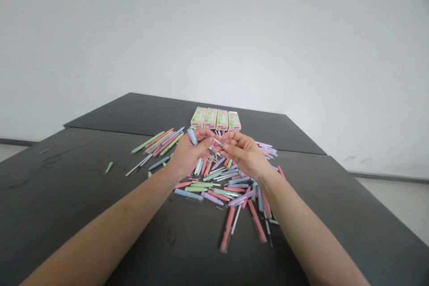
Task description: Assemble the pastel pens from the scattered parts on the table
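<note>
Above a pile of pen parts my two hands meet, fingertips close together. My left hand [187,155] is closed around a light blue pen barrel [192,136], which sticks up between thumb and forefinger. Between the fingertips of both hands lies a thin pale pen refill [217,141]; my right hand [246,153] pinches it. Its ends are partly hidden by the fingers. Beneath the hands are loose pink, green, blue and purple barrels, such as a pink barrel [227,229] and a purple barrel [241,198], with thin white refills [236,219] among them.
Several small printed boxes [210,118] stand in a row behind the hands. Left of them lies a bundle of coloured pens [161,140]. A short green cap [109,167] lies apart on the black table [83,214]. A pale wall rises beyond.
</note>
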Available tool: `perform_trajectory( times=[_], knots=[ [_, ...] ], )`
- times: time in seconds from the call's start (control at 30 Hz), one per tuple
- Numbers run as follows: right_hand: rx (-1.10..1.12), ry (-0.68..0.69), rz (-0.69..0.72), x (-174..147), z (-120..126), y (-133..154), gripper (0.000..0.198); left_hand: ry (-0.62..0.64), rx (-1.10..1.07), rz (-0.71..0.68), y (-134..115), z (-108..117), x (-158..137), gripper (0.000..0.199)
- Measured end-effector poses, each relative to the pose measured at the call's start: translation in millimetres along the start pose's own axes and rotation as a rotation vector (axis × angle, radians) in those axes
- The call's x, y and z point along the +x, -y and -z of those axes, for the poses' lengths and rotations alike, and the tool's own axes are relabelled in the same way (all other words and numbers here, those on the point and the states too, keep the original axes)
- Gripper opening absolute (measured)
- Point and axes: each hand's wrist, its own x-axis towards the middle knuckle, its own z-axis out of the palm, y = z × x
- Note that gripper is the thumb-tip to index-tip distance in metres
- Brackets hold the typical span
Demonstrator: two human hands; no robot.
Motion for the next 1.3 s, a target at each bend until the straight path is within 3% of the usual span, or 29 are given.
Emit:
perform_trajectory(
  times=[0.4,0.67,1.07,1.17,1.3],
  knots=[
    [-0.116,0.056,0.025,-1.9,1.6,-1.8,0.028,0.01,0.026,0.024,1.1,2.0,-0.2,0.021],
    [-0.199,0.032,0.044,-1.6,-2.3,2.2,0.025,-0.014,0.17,-0.01,4.6,4.6,-0.2,0.021],
    [-0.205,-0.065,0.065,-0.4,-3.1,-0.9,0.03,-0.022,0.205,-0.018,7.1,4.9,-1.0,0.021],
    [-0.232,-0.128,0.077,2.2,0.7,-2.7,0.03,0.04,0.11,0.051,1.3,0.5,-2.0,0.024],
    [-0.205,-0.158,0.136,2.9,8.1,2.8,0.028,0.223,-0.21,0.312,-7.3,-4.4,-3.1,0.034]
  ],
)
